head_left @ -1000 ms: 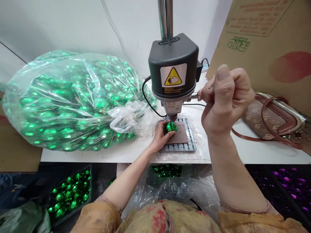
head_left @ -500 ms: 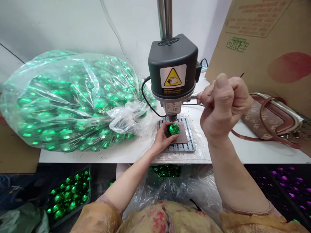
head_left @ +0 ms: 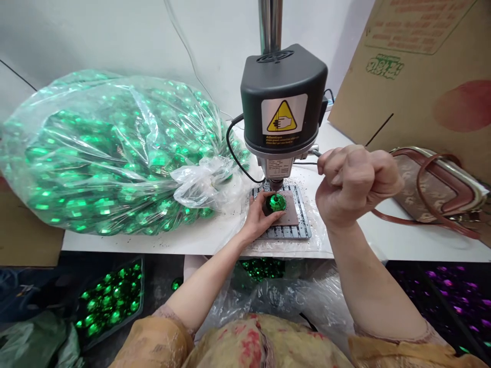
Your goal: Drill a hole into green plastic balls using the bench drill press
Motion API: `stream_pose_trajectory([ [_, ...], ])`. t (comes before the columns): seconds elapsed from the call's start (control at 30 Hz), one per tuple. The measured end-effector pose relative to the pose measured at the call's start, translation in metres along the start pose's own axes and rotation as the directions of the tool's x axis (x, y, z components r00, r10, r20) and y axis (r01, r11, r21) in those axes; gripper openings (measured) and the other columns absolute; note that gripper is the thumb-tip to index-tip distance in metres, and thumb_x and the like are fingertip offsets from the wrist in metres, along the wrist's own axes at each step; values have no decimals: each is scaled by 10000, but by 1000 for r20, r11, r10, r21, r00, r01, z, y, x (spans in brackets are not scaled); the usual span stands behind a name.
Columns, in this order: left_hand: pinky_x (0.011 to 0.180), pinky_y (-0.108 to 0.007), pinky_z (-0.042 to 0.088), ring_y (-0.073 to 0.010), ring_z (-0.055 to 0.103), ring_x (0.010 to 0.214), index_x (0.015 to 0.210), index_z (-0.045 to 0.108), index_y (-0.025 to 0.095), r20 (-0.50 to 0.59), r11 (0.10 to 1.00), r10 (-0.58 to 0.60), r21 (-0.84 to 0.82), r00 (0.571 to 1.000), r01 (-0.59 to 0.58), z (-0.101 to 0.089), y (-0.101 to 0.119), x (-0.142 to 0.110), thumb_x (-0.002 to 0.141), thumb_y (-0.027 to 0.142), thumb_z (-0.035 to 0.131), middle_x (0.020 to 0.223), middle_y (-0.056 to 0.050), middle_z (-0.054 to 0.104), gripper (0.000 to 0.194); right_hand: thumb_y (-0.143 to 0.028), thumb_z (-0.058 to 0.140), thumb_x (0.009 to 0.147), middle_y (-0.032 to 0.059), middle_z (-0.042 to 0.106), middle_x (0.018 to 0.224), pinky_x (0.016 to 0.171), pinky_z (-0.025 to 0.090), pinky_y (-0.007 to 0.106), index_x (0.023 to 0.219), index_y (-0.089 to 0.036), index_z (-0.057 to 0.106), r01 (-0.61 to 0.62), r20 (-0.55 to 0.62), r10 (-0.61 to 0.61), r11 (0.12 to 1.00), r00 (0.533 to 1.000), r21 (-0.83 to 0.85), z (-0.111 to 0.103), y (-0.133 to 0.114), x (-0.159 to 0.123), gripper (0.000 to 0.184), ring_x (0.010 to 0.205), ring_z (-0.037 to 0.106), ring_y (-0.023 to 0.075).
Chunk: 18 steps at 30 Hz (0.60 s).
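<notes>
Under the chuck of a black bench drill press, a shiny green faceted ball sits on a brown pad over the slotted metal base. The drill bit reaches down to the ball's top; how deep it goes I cannot tell. With thumb and fingers, my left hand grips the ball from its left side. My right hand is closed around the feed lever at the drill's right side, most of the lever hidden in the fist.
A big clear bag of green faceted balls fills the table's left. A handbag and a cardboard box stand on the right. Below the table are a crate of green balls and purple shiny pieces. Dark shavings dot the tabletop.
My right fist has turned and come down a little with the lever, and the drill bit is lower against the ball. My left hand keeps its grip. The whole view has shifted slightly.
</notes>
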<state>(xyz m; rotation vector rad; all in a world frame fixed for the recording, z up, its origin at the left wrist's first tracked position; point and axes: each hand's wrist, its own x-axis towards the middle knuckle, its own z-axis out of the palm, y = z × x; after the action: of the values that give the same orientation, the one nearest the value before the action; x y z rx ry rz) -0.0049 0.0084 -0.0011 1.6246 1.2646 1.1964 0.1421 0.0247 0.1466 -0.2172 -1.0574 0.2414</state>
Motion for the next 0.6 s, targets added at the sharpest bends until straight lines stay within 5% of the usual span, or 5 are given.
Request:
stream_pose_trajectory([
  [0.6, 1144, -490, 366, -312, 564, 1257, 1213, 576, 232, 9, 997, 29, 76, 1000, -30, 1, -3, -1, 747, 412, 833, 1193, -80, 638, 561, -125, 520, 836, -73, 214, 445, 443, 336, 214, 551, -148, 183, 78, 26, -79, 997, 997, 26, -7, 7, -10, 442, 389, 265, 12],
])
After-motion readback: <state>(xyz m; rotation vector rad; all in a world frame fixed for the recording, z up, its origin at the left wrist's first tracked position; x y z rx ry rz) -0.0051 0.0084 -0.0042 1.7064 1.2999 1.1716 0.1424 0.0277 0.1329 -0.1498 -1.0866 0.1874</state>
